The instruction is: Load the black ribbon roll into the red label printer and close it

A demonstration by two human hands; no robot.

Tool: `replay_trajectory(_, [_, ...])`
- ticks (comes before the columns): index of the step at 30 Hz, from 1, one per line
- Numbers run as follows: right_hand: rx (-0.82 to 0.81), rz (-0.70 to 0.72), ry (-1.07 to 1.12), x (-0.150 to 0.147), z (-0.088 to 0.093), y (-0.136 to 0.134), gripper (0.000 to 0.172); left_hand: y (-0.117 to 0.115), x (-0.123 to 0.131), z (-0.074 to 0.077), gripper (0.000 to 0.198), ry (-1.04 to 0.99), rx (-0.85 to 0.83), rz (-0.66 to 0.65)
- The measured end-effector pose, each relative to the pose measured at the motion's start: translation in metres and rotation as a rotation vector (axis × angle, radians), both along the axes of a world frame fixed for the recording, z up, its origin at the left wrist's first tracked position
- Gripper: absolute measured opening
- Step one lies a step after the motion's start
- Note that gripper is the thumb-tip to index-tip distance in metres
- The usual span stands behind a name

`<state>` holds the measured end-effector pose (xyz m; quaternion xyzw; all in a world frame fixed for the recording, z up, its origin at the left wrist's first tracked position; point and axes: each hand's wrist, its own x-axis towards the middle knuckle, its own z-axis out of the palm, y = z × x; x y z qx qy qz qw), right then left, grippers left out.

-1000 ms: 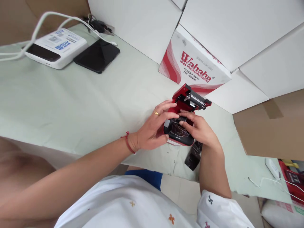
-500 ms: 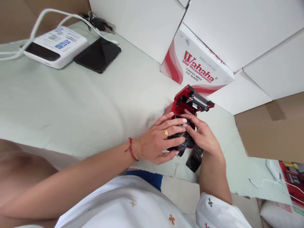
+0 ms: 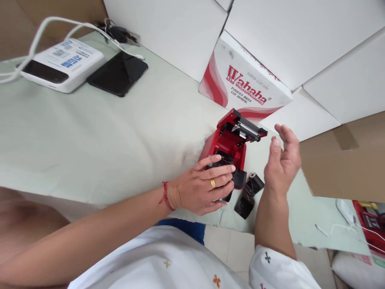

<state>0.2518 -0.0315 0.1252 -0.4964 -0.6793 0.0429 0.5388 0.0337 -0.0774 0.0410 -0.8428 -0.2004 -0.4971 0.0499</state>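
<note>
A small red printer-like machine stands on the table, its lid raised, with a metal and black roller part under the lid. My left hand curves over a dark, shiny bundle at the machine's near side. Most of that bundle is hidden under my fingers. My right hand is in the air to the right of the machine, fingers stretched and holding nothing. Between the machine and my right forearm lies a small black film roll with a pale core, along with loose black film.
At the back stands a Wahaha water carton against white boxes. On the left lie a white device with a cable, a black phone and keys. A brown cardboard box stands at right.
My right hand has let go of the dark bundle and moved right, away from the machine. My left hand stays on the bundle. More of the machine's red inside shows.
</note>
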Motion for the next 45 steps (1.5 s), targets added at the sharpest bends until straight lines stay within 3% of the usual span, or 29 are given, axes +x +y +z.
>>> replay_trajectory(3, [-0.121, 0.087, -0.041, 0.008, -0.015, 0.014, 0.046, -0.002, 0.003, 0.002, 0.019, -0.003, 0.071, 0.077])
replay_trajectory(5, [-0.131, 0.112, 0.004, 0.010, -0.019, 0.013, 0.042, -0.003, 0.004, 0.004, 0.014, -0.039, 0.133, 0.121])
replay_trajectory(10, [-0.115, 0.128, -0.001, 0.006, -0.018, -0.014, 0.028, -0.004, 0.003, 0.009, 0.012, -0.114, 0.141, 0.090])
replay_trajectory(15, [-0.105, 0.271, -0.177, 0.011, -0.030, -0.037, 0.033, -0.001, 0.004, 0.010, 0.008, -0.135, 0.192, 0.114])
replay_trajectory(19, [-0.088, 0.319, -0.155, 0.015, -0.052, -0.041, 0.035, -0.001, 0.004, 0.005, 0.009, -0.115, 0.100, 0.049])
replay_trajectory(22, [-0.069, 0.309, -0.125, 0.013, -0.063, -0.042, 0.034, 0.001, 0.001, 0.000, 0.034, -0.149, -0.019, -0.045])
replay_trajectory(25, [-0.043, 0.294, -0.113, 0.009, -0.067, -0.042, 0.033, 0.006, -0.006, -0.003, 0.054, -0.260, -0.155, -0.034])
replay_trajectory(28, [-0.021, 0.280, -0.086, 0.006, -0.067, -0.042, 0.030, 0.014, -0.014, -0.001, 0.052, -0.345, -0.357, 0.055])
replay_trajectory(32, [-0.021, 0.265, -0.076, 0.005, -0.067, -0.042, 0.027, 0.022, -0.020, 0.002, 0.047, -0.385, -0.562, 0.030])
replay_trajectory(45, [0.000, 0.203, -0.178, 0.006, -0.067, -0.045, 0.025, 0.032, -0.017, -0.003, 0.032, -0.394, -0.460, 0.051])
